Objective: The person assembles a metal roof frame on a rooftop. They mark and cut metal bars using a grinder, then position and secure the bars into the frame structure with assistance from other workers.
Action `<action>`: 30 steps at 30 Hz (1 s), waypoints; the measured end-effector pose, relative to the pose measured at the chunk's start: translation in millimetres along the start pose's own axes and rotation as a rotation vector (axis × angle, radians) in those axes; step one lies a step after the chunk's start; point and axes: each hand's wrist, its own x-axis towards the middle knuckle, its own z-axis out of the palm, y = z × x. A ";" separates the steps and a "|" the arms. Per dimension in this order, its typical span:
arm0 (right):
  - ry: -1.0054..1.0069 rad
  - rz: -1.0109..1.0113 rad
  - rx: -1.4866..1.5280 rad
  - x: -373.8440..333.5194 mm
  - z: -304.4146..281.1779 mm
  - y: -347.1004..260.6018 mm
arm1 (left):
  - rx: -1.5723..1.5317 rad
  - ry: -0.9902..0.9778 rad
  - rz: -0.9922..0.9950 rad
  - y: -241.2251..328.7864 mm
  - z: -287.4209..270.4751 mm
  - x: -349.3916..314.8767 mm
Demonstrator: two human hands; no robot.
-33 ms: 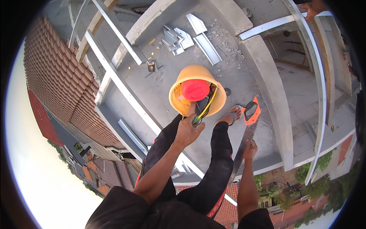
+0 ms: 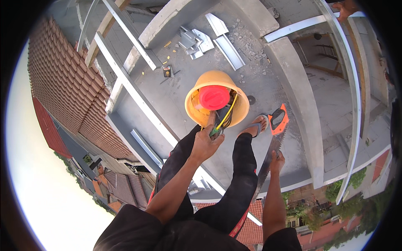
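Observation:
My left hand [image 2: 207, 144] is closed at the near side of a yellow-orange bucket [image 2: 217, 78], where a yellow strand and a green piece run into the fingers like a carrying handle. The bucket's mouth tilts toward me. Inside it are a container with a red lid [image 2: 214, 97], a brown wooden handle and dark items I cannot make out. In my right hand [image 2: 276, 162] is a handsaw, gripped by its blade [image 2: 268, 161]. The saw's orange and black handle [image 2: 278, 120] points away from me, while the blade runs back beside my right leg.
Metal channel offcuts [image 2: 195, 42] and a longer channel [image 2: 229, 52] lie on the concrete floor among rubble. A small dark box [image 2: 167, 71] is nearby. Long metal beams [image 2: 134, 94] cross at left, by a tiled roof. Concrete ledges [image 2: 297, 100] curve at right; another person's hand [image 2: 345, 9] shows top right.

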 end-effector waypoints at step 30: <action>-0.268 0.090 -0.133 148.7 45.1 16.5 | -0.109 0.028 -0.133 -36.3 -9.3 22.2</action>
